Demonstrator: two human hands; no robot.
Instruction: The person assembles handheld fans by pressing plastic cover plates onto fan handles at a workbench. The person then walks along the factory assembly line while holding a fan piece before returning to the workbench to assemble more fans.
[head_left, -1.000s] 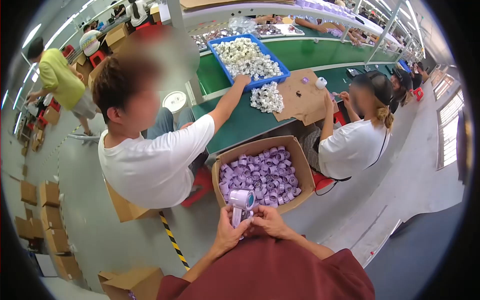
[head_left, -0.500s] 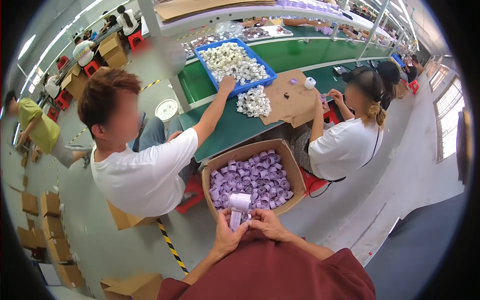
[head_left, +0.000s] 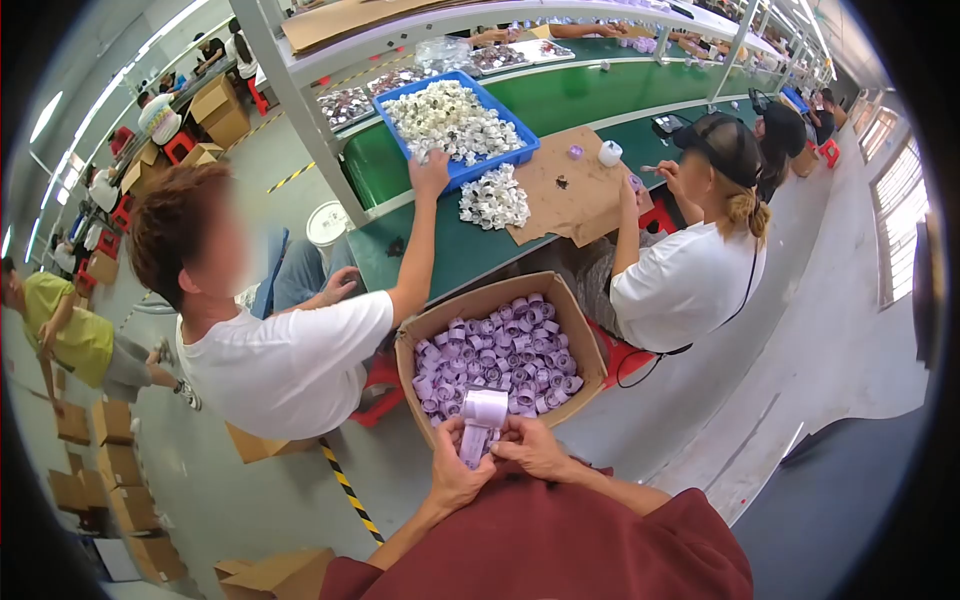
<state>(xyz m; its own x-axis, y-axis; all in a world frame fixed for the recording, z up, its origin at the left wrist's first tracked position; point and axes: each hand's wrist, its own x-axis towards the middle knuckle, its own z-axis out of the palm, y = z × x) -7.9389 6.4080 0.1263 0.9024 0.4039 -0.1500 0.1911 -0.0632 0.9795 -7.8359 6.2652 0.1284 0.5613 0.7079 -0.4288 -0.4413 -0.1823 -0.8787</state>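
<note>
One fan-like housing (head_left: 486, 405), likely light and rigid, is sensibly held by its handle (head_left: 475, 446), closed within left hand (head_left: 456, 477) and right hand (head_left: 537, 452).

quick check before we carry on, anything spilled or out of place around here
One oddity: a pile of small white parts sits outside the blue tray, on the worktop and brown board. It may be spilled or set there deliberately; I can't tell.
</note>
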